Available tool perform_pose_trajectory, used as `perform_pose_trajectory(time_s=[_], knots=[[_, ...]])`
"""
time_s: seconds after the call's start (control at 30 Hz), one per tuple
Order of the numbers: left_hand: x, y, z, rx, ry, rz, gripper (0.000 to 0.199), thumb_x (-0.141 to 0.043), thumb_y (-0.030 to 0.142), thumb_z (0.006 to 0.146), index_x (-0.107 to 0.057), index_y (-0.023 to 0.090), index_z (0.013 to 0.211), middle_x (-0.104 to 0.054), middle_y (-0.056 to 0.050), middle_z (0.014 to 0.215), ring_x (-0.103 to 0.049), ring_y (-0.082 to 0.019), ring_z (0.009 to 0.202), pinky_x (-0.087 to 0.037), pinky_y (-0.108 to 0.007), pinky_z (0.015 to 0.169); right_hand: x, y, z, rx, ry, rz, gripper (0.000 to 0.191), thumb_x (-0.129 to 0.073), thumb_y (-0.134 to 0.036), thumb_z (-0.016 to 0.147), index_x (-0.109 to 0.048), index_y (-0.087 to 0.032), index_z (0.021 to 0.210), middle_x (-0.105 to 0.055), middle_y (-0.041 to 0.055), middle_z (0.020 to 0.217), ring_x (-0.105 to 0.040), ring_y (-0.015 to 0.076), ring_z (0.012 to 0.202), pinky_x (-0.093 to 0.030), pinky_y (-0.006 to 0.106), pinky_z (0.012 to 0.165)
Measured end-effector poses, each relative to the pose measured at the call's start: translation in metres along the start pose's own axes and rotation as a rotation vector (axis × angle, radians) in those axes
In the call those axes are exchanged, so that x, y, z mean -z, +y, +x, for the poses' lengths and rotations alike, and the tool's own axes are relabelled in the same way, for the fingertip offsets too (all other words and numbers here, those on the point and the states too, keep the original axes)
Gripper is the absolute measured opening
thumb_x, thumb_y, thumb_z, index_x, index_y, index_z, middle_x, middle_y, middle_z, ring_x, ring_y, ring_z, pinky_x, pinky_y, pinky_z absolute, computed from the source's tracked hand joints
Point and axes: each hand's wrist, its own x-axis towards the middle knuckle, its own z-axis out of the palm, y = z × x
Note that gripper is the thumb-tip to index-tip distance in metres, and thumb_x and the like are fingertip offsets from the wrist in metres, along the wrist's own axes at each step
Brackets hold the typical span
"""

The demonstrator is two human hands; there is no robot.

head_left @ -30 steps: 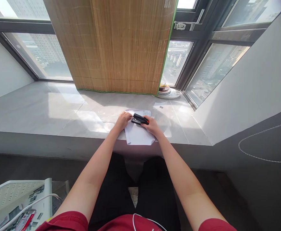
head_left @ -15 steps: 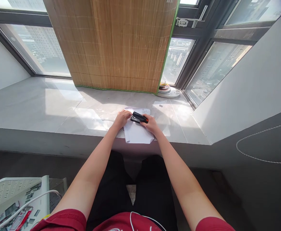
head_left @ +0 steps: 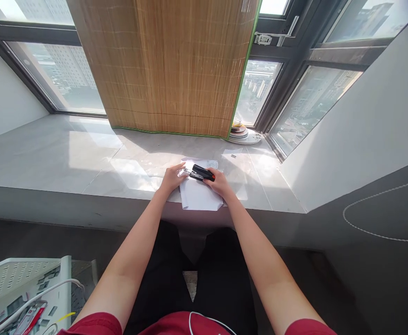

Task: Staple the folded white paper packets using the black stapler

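My right hand (head_left: 219,182) is wrapped around the rear end of a black stapler (head_left: 203,172), which has a touch of red there. The stapler's front end points left, and a shiny metal part shows at it. My left hand (head_left: 172,179) is beside that front end, with thumb and fingers apart; whether its fingertips touch the metal is too small to tell. Under the stapler and both hands lies folded white paper (head_left: 201,197), its near edge hanging over the ledge. Some print shows on its far right corner.
Two small dark strips (head_left: 233,156) lie on the tiled sill (head_left: 148,144) to the right. Stacked plates (head_left: 240,133) stand by the window corner. A bamboo blind (head_left: 172,70) hangs behind the sill. At lower left is a white perforated basket (head_left: 22,279) with assorted items.
My left hand has drawn slightly left and its thumb and fingers have parted more. The right hand keeps the stapler in nearly the same place. The view has tilted up slightly.
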Motion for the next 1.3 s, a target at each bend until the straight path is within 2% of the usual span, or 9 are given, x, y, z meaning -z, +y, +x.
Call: perform_pose_trajectory(time_s=[0.2,0.47,0.67,0.77,0.87,0.97,1.13,1.23,1.3], knots=[[0.002,0.011,-0.011,-0.014,-0.180,-0.170,0.097,-0.077,0.022,0.085,-0.034,0.023,0.172,-0.067,-0.020,0.150,-0.064,-0.034,0.142,-0.059,-0.045,0.108,-0.003,0.004,0.002,0.016,-0.005,0.009,0.038,-0.072,-0.034,0.082,-0.071,-0.024,0.120,-0.077,0.0069,0.114,-0.069,0.0302,0.106,-0.053,0.047,0.100],[0.009,0.022,-0.009,-0.093,-0.309,-0.158,0.093,-0.075,0.022,0.088,-0.035,0.028,0.172,-0.077,-0.015,0.135,-0.057,-0.036,0.148,-0.042,-0.061,0.125,-0.002,0.005,0.001,0.110,-0.004,-0.014,0.045,-0.073,-0.035,0.083,-0.068,-0.025,0.127,-0.073,0.0081,0.124,-0.067,0.0295,0.115,-0.052,0.048,0.106],[0.001,0.014,-0.009,-0.124,-0.193,-0.072,0.068,-0.068,0.015,0.087,-0.058,0.027,0.154,-0.068,-0.014,0.150,-0.062,-0.033,0.144,-0.051,-0.058,0.121,-0.004,-0.001,-0.005,0.093,0.102,0.022,0.033,-0.073,-0.039,0.083,-0.074,-0.025,0.113,-0.076,0.0067,0.109,-0.070,0.0284,0.102,-0.056,0.044,0.095],[-0.001,0.009,-0.008,-0.123,-0.175,-0.075,0.064,-0.062,0.009,0.086,-0.062,0.025,0.148,-0.065,-0.012,0.153,-0.060,-0.030,0.145,-0.052,-0.054,0.122,0.001,-0.005,-0.013,0.058,0.270,0.059,0.033,-0.071,-0.037,0.083,-0.074,-0.024,0.113,-0.077,0.0089,0.112,-0.070,0.0304,0.105,-0.055,0.045,0.097],[0.001,0.009,-0.006,-0.134,-0.189,-0.062,0.063,-0.061,0.004,0.083,-0.065,0.025,0.142,-0.065,-0.011,0.152,-0.059,-0.030,0.145,-0.051,-0.055,0.123,0.018,0.000,-0.019,-0.055,0.453,0.074,0.040,-0.070,-0.041,0.083,-0.072,-0.021,0.118,-0.077,0.0122,0.114,-0.070,0.0327,0.105,-0.056,0.049,0.097],[0.003,0.013,-0.006,-0.169,-0.193,-0.012,0.051,-0.062,0.003,0.084,-0.071,0.026,0.129,-0.064,-0.011,0.151,-0.059,-0.030,0.144,-0.050,-0.056,0.123,0.045,0.017,-0.023,-0.111,0.544,0.001,0.041,-0.070,-0.041,0.080,-0.072,-0.020,0.115,-0.077,0.0135,0.113,-0.069,0.0342,0.105,-0.054,0.052,0.100],[0.000,0.022,-0.011,-0.154,-0.148,0.137,0.043,-0.070,0.007,0.085,-0.074,0.028,0.123,-0.062,-0.011,0.148,-0.057,-0.034,0.141,-0.050,-0.059,0.118,0.081,0.050,-0.026,-0.136,0.513,-0.165,0.036,-0.068,-0.038,0.078,-0.073,-0.021,0.110,-0.077,0.0133,0.113,-0.067,0.0353,0.108,-0.051,0.056,0.104],[-0.005,0.032,-0.006,-0.148,-0.090,0.232,0.035,-0.071,0.017,0.091,-0.071,0.026,0.125,-0.060,-0.014,0.147,-0.057,-0.036,0.139,-0.048,-0.061,0.117,0.084,0.056,-0.023,-0.162,0.472,-0.221,0.037,-0.067,-0.034,0.078,-0.075,-0.021,0.112,-0.076,0.0134,0.111,-0.065,0.0356,0.109,-0.050,0.058,0.104],[-0.009,0.043,0.010,-0.158,-0.108,0.272,0.028,-0.066,0.022,0.097,-0.070,0.025,0.126,-0.060,-0.015,0.148,-0.056,-0.034,0.139,-0.048,-0.056,0.117,0.082,0.055,-0.020,-0.119,0.438,-0.247,0.040,-0.066,-0.032,0.080,-0.075,-0.021,0.117,-0.075,0.0137,0.114,-0.063,0.0355,0.113,-0.050,0.058,0.105]])
